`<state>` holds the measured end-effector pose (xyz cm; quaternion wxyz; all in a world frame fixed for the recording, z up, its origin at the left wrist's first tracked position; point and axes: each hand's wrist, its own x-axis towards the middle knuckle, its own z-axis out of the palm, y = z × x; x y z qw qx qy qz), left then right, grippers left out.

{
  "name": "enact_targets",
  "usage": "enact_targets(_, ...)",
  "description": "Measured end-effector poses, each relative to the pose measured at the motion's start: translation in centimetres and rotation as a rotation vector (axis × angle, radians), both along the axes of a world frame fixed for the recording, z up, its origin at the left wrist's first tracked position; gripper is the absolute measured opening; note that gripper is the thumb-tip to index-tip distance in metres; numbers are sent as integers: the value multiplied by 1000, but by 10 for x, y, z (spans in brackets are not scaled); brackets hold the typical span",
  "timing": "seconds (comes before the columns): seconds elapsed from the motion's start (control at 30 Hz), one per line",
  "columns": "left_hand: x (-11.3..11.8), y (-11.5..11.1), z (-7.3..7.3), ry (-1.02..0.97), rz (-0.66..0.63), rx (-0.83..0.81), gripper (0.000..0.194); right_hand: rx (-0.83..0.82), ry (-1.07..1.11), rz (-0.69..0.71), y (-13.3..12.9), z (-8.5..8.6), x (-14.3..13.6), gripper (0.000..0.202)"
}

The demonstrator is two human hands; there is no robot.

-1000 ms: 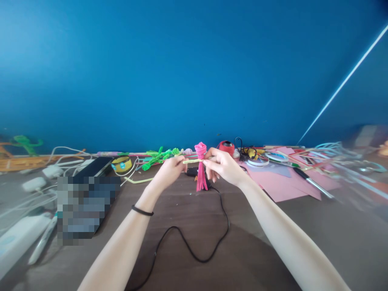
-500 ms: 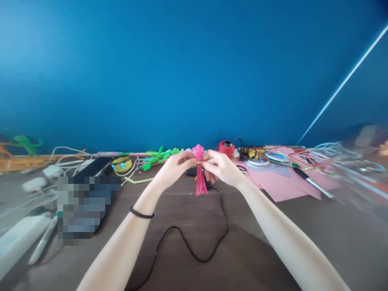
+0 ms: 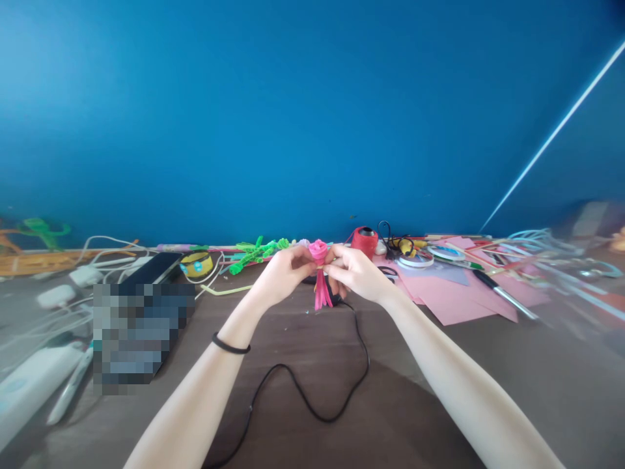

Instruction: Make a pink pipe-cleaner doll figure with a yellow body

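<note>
Between my two hands is a pink pipe-cleaner flower [image 3: 319, 250], its rolled head on top and several loose pink strands hanging below. My left hand [image 3: 288, 272] is closed, thumb and fingers pinching the flower's neck from the left. From the other side my right hand [image 3: 354, 270] pinches the same neck, its lower fingers curled. The fingertips cover part of the neck, where a thin yellowish band shows. Behind the strands a dark object [image 3: 334, 298] with a black cable [image 3: 364, 352] is partly hidden.
Green pipe-cleaner pieces [image 3: 254, 253] lie along the wall. To the right are a red spool [image 3: 365, 241], pink paper sheets [image 3: 454, 303], tape rolls [image 3: 415, 260] and a black-handled knife or pen [image 3: 502, 293]. A pixelated dark device [image 3: 146, 339], white chargers [image 3: 56, 298] and cables are at left.
The flower has tilted, its head now leaning slightly left and toward me and sitting a little lower. Both hands shifted slightly with it and still pinch its neck.
</note>
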<state>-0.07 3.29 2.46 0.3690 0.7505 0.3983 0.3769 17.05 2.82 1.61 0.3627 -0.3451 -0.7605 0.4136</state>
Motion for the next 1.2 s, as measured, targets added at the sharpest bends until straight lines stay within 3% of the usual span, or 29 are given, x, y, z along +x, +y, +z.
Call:
enact_targets(0.43, 1, 2, -4, -68, -23, -96, 17, -23, -28, 0, 2, -3, 0, 2)
enact_targets(0.7, -2, 5, -6, -74, 8, -101, 15, -46, -22, -26, 4, -5, 1, 3)
enact_targets(1.07, -1, 5, -6, -56, 2, -95, 26, -71, -25, -60, 8, -8, 1, 9)
enact_targets(1.2, -2, 6, -7, -58, 21, -70, 17, -63, -39, -57, 9, -8, 2, 13)
